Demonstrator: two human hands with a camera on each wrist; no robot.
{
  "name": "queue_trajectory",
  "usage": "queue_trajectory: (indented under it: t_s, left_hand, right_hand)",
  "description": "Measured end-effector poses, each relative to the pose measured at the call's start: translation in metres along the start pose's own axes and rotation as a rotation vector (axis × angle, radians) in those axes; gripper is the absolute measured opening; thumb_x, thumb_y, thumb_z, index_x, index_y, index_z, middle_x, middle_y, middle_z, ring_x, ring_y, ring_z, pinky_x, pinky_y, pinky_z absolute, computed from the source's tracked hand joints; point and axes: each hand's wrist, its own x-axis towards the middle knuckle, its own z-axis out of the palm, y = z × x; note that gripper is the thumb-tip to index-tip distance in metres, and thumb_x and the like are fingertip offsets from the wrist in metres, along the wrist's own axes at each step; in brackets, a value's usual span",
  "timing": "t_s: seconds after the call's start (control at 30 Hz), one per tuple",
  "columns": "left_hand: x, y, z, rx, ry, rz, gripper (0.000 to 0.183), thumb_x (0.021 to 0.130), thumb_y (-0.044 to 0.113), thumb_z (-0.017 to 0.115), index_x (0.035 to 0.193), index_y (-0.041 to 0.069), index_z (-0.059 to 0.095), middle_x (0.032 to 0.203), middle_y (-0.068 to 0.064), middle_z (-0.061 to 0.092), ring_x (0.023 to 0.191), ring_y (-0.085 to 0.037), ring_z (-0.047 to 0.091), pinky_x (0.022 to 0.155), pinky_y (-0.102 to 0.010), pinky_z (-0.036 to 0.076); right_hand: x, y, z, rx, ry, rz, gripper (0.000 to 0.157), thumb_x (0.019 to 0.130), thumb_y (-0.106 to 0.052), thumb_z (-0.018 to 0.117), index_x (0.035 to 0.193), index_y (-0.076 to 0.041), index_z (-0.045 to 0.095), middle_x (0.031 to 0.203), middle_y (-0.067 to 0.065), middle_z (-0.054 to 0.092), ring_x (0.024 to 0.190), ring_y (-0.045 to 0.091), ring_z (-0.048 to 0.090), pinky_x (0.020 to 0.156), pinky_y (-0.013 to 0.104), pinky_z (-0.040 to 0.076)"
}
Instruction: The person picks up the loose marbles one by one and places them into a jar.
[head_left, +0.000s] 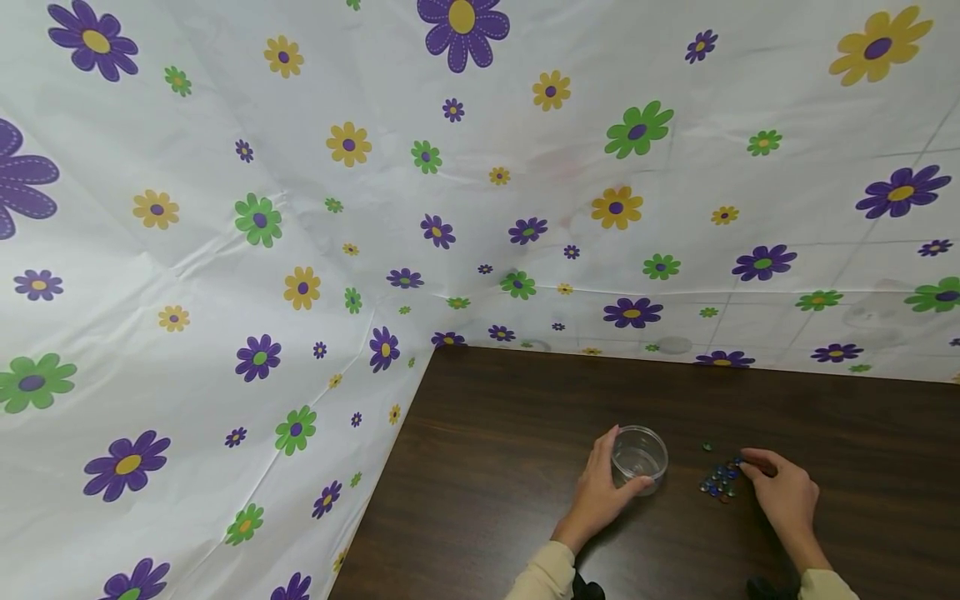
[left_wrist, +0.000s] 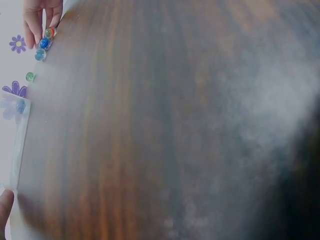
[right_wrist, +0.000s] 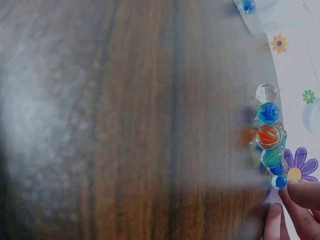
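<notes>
My left hand [head_left: 602,485] grips a clear round container [head_left: 639,454] from its left side, thumb at the front and fingers behind. Through the container wall in the left wrist view shows a blue marble [left_wrist: 20,106]. To the right lies a cluster of glass marbles [head_left: 718,481] in blue, green, orange and clear. At the cluster's right edge, my right hand [head_left: 783,493] pinches a blue marble [right_wrist: 279,181] at its fingertips. A single green marble [head_left: 707,447] lies apart, behind the cluster.
The dark wood-grain table [head_left: 480,475] holds the container and marbles. A white flowered sheet [head_left: 247,333] hangs along the table's left side and back. Light sleeves [head_left: 545,573] cover both forearms, and dark straps show near the wrists.
</notes>
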Motion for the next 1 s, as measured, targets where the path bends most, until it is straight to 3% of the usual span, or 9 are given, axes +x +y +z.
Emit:
queue_trajectory:
  t_s: [0.03,0.33,0.57,1.0]
  left_hand:
    - [0.0002,-0.0001,0.0002,-0.001,0.000,0.000,0.084,0.094,0.046,0.075,0.161,0.016,0.033,0.155,0.003,0.045,0.138,-0.016,0.049,0.102,-0.043,0.048]
    - [0.0002,-0.0012,0.0016,0.002,0.022,0.024,0.084,0.094,0.045,0.076,0.160,0.015,0.033,0.154,0.002,0.047,0.137,-0.016,0.050,0.102,-0.041,0.048]
    - [-0.0020,-0.0010,0.0017,-0.014,0.014,-0.001,0.084,0.094,0.048,0.075,0.161,0.025,0.030,0.155,0.004,0.045,0.138,-0.015,0.048,0.103,-0.041,0.047]
    - [-0.0016,-0.0015,0.0025,-0.016,0.017,0.004,0.085,0.093,0.048,0.076,0.161,0.021,0.032,0.154,0.005,0.046,0.137,-0.015,0.049,0.101,-0.042,0.048]
  right_hand:
    - [0.0002,-0.0007,0.0001,-0.003,-0.004,0.000,0.019,0.095,0.002,0.069,0.112,0.010,0.071,0.103,0.030,0.072,0.105,0.052,0.060,0.100,0.065,0.028]
    - [0.0027,-0.0033,0.0016,0.009,-0.036,0.026,0.021,0.096,0.000,0.070,0.115,0.009,0.071,0.109,0.030,0.071,0.112,0.052,0.057,0.104,0.067,0.025]
    - [0.0029,-0.0056,0.0013,0.012,-0.047,0.042,0.022,0.095,0.000,0.070,0.113,0.011,0.069,0.106,0.031,0.071,0.109,0.053,0.058,0.105,0.068,0.024]
    - [0.0033,-0.0033,0.0033,-0.002,-0.037,-0.023,0.020,0.093,0.001,0.072,0.110,0.011,0.070,0.102,0.030,0.072,0.105,0.054,0.060,0.097,0.064,0.030]
